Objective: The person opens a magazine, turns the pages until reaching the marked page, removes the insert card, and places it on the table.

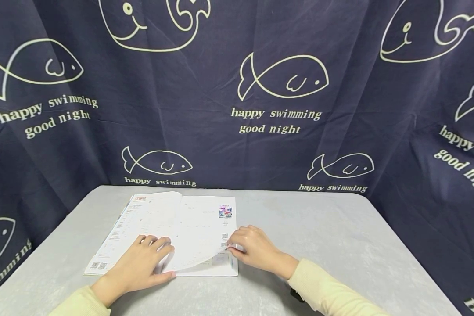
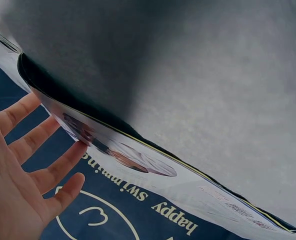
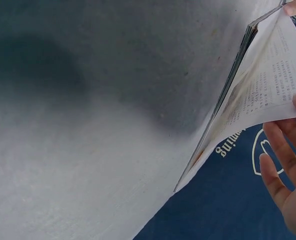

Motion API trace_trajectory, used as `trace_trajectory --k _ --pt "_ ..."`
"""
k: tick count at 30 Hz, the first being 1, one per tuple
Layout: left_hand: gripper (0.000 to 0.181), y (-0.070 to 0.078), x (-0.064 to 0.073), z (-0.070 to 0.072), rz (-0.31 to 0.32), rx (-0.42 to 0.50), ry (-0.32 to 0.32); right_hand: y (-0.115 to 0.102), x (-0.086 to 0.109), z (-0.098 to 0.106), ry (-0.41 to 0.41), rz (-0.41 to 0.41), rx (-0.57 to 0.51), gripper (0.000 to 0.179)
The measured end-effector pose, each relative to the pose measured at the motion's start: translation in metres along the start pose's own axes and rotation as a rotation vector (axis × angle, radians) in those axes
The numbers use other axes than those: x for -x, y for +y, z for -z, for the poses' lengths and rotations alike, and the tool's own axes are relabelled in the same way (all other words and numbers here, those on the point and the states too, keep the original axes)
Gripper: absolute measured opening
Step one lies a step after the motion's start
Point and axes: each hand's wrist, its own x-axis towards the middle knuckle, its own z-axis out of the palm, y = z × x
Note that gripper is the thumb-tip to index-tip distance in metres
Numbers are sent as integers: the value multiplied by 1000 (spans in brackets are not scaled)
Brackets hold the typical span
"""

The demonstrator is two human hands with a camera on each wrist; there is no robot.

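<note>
A magazine (image 1: 158, 215) lies spread on the table, with small print, QR codes and a small colour picture on its pages. My left hand (image 1: 144, 265) rests over its lower middle, near the fold, fingers spread and relaxed; the left wrist view shows its fingertips against the paper. At the lower right edge, my right hand (image 1: 256, 249) pinches the corner of a page (image 3: 273, 82) between thumb and fingers. That page curves up off the sheets beneath, so part of the printed sheet (image 1: 224, 260) under it shows.
The grey table (image 1: 300, 228) extends to the right of the magazine. A dark blue curtain (image 1: 276, 153) printed with fish and lettering hangs behind and along both sides. Something small and black (image 1: 297, 295) sits under the right sleeve (image 1: 328, 287).
</note>
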Motion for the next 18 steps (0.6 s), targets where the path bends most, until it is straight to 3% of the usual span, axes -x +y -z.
trace_trajectory --k 6,11,18 --pt "51 -1 0 0 5 9 -11 -1 1 2 -23 -31 -23 7" --pt "46 -2 0 -1 -1 1 -7 -2 2 6 -57 -78 -29 19" --pt "41 -2 0 2 -12 -18 5 0 5 7 -46 -120 -46 35"
